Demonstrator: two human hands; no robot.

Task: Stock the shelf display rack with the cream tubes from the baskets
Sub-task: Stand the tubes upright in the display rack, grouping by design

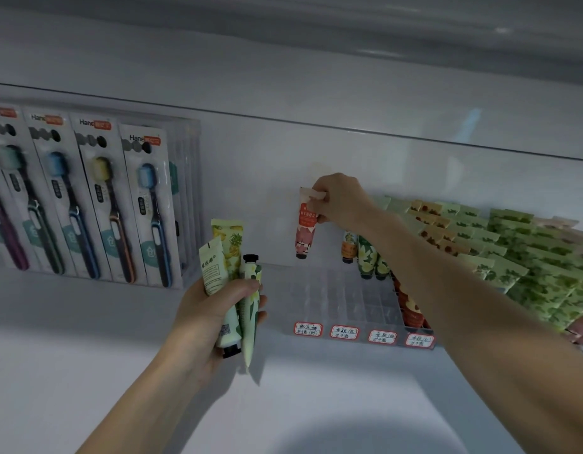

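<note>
My right hand (340,199) pinches a pink-and-red cream tube (305,231) by its crimped top, cap hanging down, above the back left of the clear display rack (332,299). My left hand (214,309) grips a bunch of three cream tubes (232,280) in green and yellow prints, held in front of the shelf to the left of the rack. The rack's left lanes hold nothing that I can see. Yellow-and-green tubes (365,257) stand at the back of its middle lanes, and red tubes (411,309) fill the right lane.
Packaged toothbrushes (87,204) stand in a row at the left of the shelf. Rows of green and red sachets (526,260) crowd the right. Handwritten price labels (362,334) line the rack's front edge. A white shelf (119,339) runs below.
</note>
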